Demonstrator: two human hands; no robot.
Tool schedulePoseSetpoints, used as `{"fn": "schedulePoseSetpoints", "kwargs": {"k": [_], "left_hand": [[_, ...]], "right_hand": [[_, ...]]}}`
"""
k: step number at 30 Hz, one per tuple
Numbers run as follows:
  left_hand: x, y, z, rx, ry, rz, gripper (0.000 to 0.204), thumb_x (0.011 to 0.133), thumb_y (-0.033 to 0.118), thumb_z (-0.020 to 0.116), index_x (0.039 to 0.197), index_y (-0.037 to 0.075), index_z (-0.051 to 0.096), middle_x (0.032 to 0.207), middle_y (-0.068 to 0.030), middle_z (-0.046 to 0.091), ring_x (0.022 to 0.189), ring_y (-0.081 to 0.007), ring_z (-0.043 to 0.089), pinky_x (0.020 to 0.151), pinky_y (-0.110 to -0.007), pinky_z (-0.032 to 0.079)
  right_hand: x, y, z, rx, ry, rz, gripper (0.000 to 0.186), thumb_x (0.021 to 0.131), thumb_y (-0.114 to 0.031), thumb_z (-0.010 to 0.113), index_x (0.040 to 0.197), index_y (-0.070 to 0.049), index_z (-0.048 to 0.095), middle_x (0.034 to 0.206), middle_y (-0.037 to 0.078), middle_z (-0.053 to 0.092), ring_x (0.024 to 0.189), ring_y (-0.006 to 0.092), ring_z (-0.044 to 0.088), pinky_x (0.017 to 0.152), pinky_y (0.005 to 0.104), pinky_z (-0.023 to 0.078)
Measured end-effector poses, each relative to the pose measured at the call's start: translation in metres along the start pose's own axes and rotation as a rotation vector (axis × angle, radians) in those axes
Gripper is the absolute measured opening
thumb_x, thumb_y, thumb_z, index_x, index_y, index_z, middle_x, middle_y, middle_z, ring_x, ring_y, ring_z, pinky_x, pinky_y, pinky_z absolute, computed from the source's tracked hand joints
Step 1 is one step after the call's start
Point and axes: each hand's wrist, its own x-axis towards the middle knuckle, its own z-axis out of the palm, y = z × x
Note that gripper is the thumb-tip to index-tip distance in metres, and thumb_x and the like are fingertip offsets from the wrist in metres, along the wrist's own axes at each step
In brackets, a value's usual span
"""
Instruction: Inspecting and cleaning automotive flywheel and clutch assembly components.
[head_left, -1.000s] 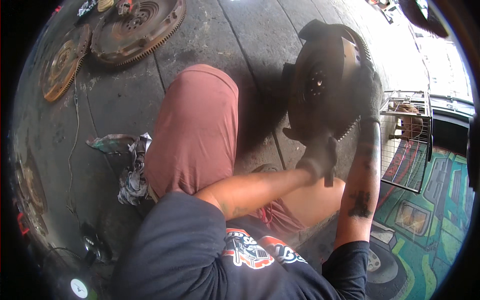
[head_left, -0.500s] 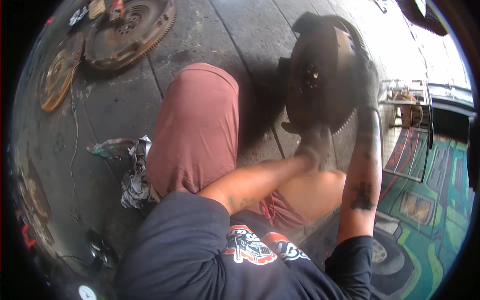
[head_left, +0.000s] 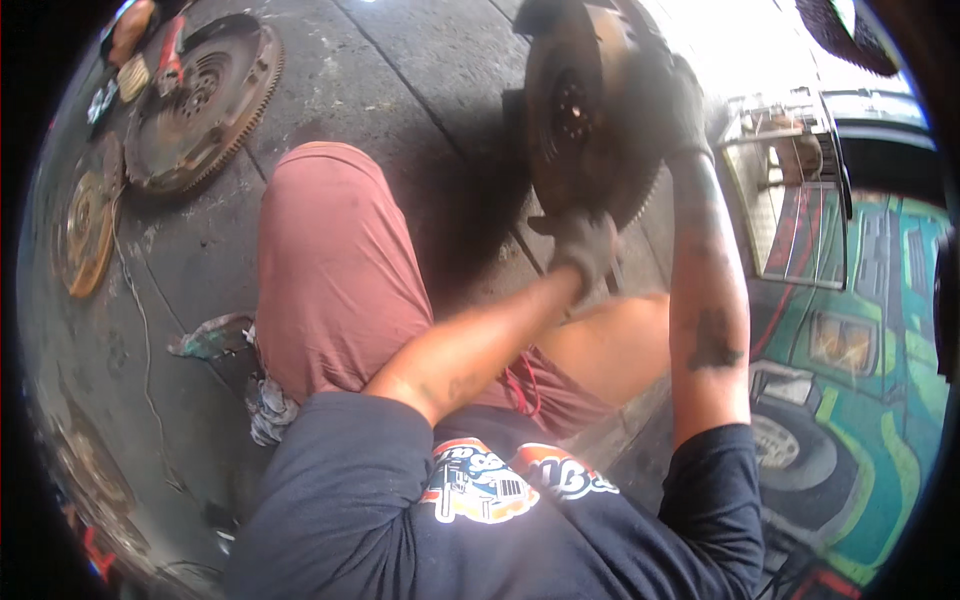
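A dark, worn flywheel (head_left: 560, 130) with a toothed rim stands on edge, tilted, in front of me to the right of centre. Both my hands wear dark gloves. My left hand (head_left: 585, 245) is closed on its lower edge, the thumb lying across the near face. Slightly blurred, my right hand (head_left: 682, 108) grips the rim on the far right side, its fingers partly hidden. A narrow bar-like shape below the left hand is too unclear to name. The flywheel's upper end runs to the top of the picture.
Two more rusty parts lie on the dark floor at left: a toothed flywheel (head_left: 210, 100) with a red tool (head_left: 172, 55) on it, and a smaller disc (head_left: 88, 215). A cord (head_left: 145, 330) trails nearby. Crumpled rags (head_left: 270, 410) lie by my knee. A metal rack (head_left: 785, 190) stands right.
The whole view has shifted, so the floor things sit further left. My hands and the held flywheel have moved up in the picture, farther from me. Another person's bare skin now shows at top left.
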Motion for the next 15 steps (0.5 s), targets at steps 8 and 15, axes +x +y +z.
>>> {"fn": "schedulePoseSetpoints", "kwargs": {"k": [8, 15], "left_hand": [[0.023, 0.012, -0.014, -0.217, -0.237, -0.241, 0.025, 0.099, 0.027, 0.049, 0.087, 0.009, 0.061, 0.081, -0.0147, 0.067, 0.057, -0.0271, 0.064, 0.053, -0.042, 0.052], [0.097, -0.095, 0.039, -0.569, -0.254, 0.135, 0.047, 0.080, 0.050, 0.071, 0.108, 0.012, 0.070, 0.106, -0.0055, 0.066, 0.096, -0.0216, 0.062, 0.075, -0.041, 0.050]], "right_hand": [[0.016, 0.031, 0.027, 0.366, 0.059, 0.196, 0.066, 0.094, -0.055, 0.049, 0.113, 0.007, 0.064, 0.107, 0.030, 0.069, 0.104, 0.0430, 0.066, 0.088, 0.0497, 0.050], [0.020, 0.042, 0.025, -0.075, 0.162, -0.239, 0.032, 0.098, -0.013, 0.051, 0.130, -0.015, 0.055, 0.113, 0.025, 0.063, 0.102, 0.0444, 0.064, 0.085, 0.0511, 0.055]]}}
